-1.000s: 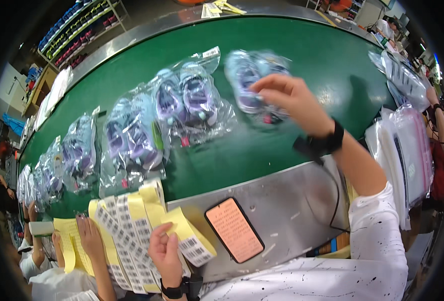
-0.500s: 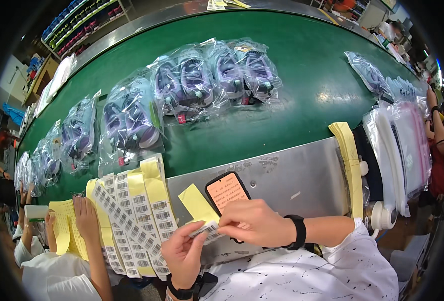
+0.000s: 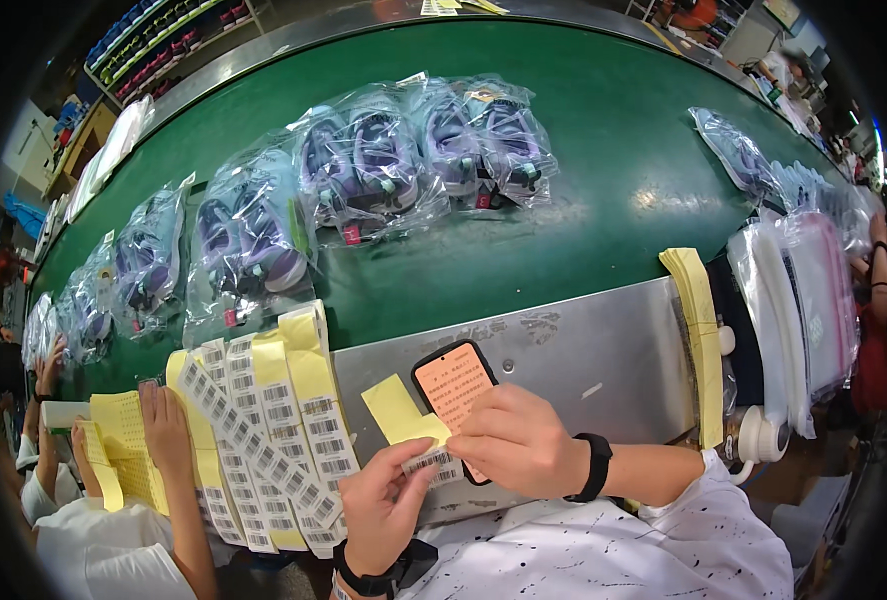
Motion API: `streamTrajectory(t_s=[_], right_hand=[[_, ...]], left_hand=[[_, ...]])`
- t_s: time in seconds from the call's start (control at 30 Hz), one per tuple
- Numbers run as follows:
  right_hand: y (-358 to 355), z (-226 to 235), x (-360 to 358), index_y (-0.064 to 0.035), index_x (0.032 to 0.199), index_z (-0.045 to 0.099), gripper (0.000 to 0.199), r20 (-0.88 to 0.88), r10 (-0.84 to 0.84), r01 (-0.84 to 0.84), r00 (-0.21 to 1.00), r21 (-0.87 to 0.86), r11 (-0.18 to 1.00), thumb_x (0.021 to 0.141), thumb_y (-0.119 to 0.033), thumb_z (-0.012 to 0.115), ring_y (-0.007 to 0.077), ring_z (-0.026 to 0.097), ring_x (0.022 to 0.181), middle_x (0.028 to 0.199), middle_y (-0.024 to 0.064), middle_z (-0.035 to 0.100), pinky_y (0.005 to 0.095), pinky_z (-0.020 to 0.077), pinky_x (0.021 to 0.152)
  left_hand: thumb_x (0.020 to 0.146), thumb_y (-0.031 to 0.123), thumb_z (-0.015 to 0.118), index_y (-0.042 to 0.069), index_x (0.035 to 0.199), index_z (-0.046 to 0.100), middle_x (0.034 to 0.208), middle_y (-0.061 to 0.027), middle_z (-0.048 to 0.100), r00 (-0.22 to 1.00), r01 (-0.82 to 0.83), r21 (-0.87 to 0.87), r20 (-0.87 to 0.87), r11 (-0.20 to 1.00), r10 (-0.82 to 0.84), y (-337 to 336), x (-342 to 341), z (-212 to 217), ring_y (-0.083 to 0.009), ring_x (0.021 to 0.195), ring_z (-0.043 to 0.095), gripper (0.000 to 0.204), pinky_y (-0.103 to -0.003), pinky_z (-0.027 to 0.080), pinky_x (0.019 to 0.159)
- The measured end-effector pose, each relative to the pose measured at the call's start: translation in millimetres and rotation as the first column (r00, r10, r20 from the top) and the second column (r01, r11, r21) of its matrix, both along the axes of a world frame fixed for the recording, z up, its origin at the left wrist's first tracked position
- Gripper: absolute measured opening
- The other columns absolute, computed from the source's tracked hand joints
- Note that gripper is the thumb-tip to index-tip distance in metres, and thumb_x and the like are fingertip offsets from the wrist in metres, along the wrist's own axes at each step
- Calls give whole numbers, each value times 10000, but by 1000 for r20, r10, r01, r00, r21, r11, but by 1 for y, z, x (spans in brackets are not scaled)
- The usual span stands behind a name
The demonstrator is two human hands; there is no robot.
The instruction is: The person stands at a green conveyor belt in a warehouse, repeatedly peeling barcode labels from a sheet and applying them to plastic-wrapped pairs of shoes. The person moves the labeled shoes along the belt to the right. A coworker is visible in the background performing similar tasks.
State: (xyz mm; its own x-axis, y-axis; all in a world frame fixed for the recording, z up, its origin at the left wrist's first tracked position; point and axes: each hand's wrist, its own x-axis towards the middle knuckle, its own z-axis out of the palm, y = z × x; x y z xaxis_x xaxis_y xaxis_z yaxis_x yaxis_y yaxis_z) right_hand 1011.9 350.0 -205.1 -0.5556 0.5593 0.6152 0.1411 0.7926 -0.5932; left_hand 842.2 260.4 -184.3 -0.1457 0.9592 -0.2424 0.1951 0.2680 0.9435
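My left hand point(image 3: 388, 505) pinches the lower edge of a short barcode label strip point(image 3: 433, 465) between thumb and fingers. Yellow backing paper point(image 3: 393, 408) folds up from the strip and rests on the metal surface. With its fingertips closed at the strip's right end, my right hand point(image 3: 518, 445) is knuckles up; what exactly they pinch is hidden. Behind my right hand lies a black-cased phone point(image 3: 450, 385) with a lit screen, partly covered by my fingers. Left of my hands, long barcode label sheets point(image 3: 273, 430) lie overlapped, some with yellow backing showing.
Clear-bagged pairs of blue-purple shoes point(image 3: 368, 165) line the green belt point(image 3: 603, 130). To the right are a folded yellow strip stack point(image 3: 698, 340), plastic bags point(image 3: 788, 300) and a white-lidded bottle point(image 3: 761, 435). A co-worker's hand point(image 3: 168, 440) rests on yellow sheets point(image 3: 118, 435) at left.
My right hand has turned more knuckles up and shifted slightly down over the phone. The label strip has tilted lower. The nearer bagged shoes sit slightly further left.
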Motion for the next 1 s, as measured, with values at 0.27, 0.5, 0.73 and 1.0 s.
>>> streamTrajectory(t_s=[0.27, 0.5, 0.73, 1.0], right_hand=[[-3, -6, 3, -3, 779, 565, 149, 68, 0, 8, 998, -120, 993, 646, 7, 633, 247, 482, 656, 707, 84, 478, 340, 422, 582], [34, 23, 28, 0, 794, 545, 68, -79, -60, 24, 995, -399, 916, 757, 16, 599, 204, 506, 706, 762, 77, 523, 295, 417, 645], [267, 5, 97, -41, 1082, 518, 269, -452, -540, 48, 710, -734, 677, 838, -115, 602, 116, 532, 779, 930, 31, 564, 268, 432, 722], [404, -82, 68, -103, 1338, 262, 676, -59, -596, 133, 801, -953, 272, 823, -289, 657, 191, 582, 616, 831, 138, 587, 329, 517, 540]], left_hand=[[800, -94, 596, -43, 1173, 510, 935, -131, 646, 994, 46, -2, 97, 999, -45, 4, 4, -12, -136, 850, 642, 386, -229, 519, 715], [795, -123, 552, -54, 1208, 452, 995, -118, 601, 994, -80, -103, -80, 991, 72, 18, -22, -23, -125, 831, 609, 431, -210, 494, 684], [820, -24, 566, -60, 1176, 479, 997, -100, 588, 921, -379, 54, 121, 924, 371, 41, -41, -51, -109, 865, 564, 368, -218, 453, 739], [867, 24, 512, -14, 1108, 561, 870, -30, 546, 920, -378, -19, -122, 926, 373, 56, -28, -29, -76, 683, 447, 249, -208, 367, 590]])
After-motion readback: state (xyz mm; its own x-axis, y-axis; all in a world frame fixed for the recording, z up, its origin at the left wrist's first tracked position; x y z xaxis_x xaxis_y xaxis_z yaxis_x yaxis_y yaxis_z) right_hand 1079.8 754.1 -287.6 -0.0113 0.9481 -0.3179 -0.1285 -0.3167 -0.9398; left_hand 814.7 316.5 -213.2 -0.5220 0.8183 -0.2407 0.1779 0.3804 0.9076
